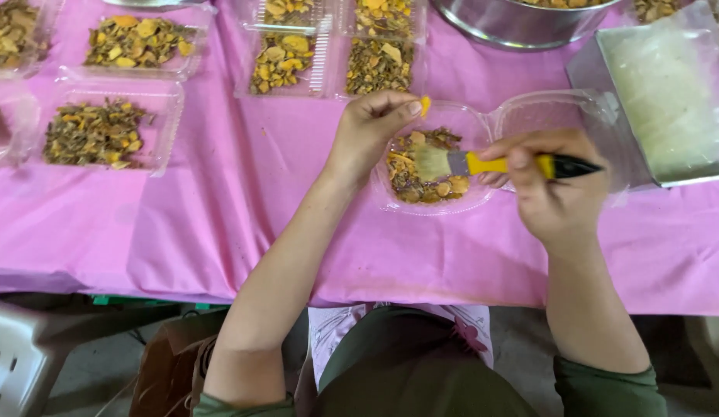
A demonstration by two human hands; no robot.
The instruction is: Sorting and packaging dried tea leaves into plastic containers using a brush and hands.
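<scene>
Right hand (556,189) grips a yellow-handled brush (483,164), bristles over dried pieces in an open clear tray (433,202) on the pink cloth (220,224). Left hand (367,127) pinches a yellow chip (425,104) above the tray's far-left rim. Filling appears underway; the chip likely needs placing gently.

Both forearms are bare from wrist to past the elbow. The left hand (367,127) and right hand (556,185) wear no gloves, rings or watch, and the nails look short and unpainted. Dark green sleeves (607,390) are pushed up above the elbows; the right one ends in a ribbed cuff, while the left shows only as a sliver at the near edge. Across the lap lies dark olive-green cloth (410,363), smooth and plain. Just beyond it sits a pale pink garment (336,328) with a faint darker pink pattern at its right corner
</scene>
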